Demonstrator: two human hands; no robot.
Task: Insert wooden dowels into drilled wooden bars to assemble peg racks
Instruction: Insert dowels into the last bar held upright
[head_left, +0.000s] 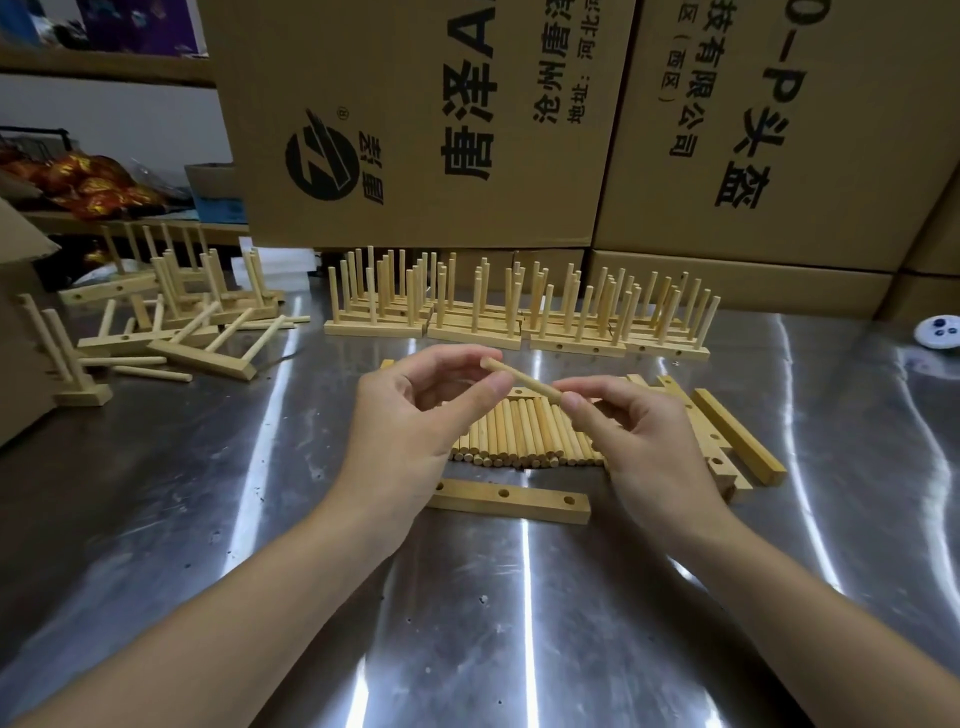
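A person's left grip (415, 415) and right grip (644, 447) each pinch one end of a single dowel (522, 381), held slightly slanted in the air above a pile of loose dowels (519, 439) on a shiny metal counter (519, 623). A drilled bar (535, 503) lies flat just nearer, its three holes empty, nothing steadying it. Likely risks: the dowel enters crooked and jams, or the unheld bar slides on the slick counter when pressed

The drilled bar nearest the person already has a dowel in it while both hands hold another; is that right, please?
No: the head view shows the drilled bar with its holes empty, while the left hand and right hand hold a dowel.
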